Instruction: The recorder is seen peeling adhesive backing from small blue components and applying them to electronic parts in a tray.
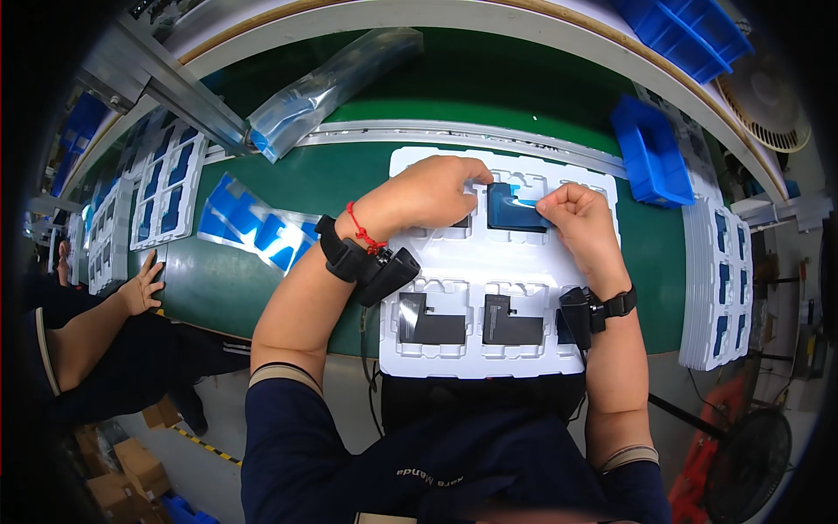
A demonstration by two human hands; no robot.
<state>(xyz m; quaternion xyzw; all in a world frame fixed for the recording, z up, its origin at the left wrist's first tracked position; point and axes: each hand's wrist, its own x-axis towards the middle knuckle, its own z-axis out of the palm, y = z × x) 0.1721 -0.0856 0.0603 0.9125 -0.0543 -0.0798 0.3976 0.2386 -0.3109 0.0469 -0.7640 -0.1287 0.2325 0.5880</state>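
A white moulded tray (476, 262) lies before me, with L-shaped black batteries in its pockets. In the front row are a left battery (429, 321) and a middle battery (512, 323). A glossy blue film piece (515, 212) sits over the far middle pocket; whether a battery lies under it is hidden. My right hand (583, 229) pinches the film's right edge between thumb and fingertips. Across from it, my left hand (434, 194) is bent over the far left pocket, index fingertip at the film's upper left corner and thumb apart from it.
Left of the tray lie sheets with blue film pieces (253, 223). A clear plastic bag (327, 87) rests by the metal rail. Blue bins (650, 153) and stacked white trays (711, 279) stand at right. Another person's hand (142, 284) touches the bench at left.
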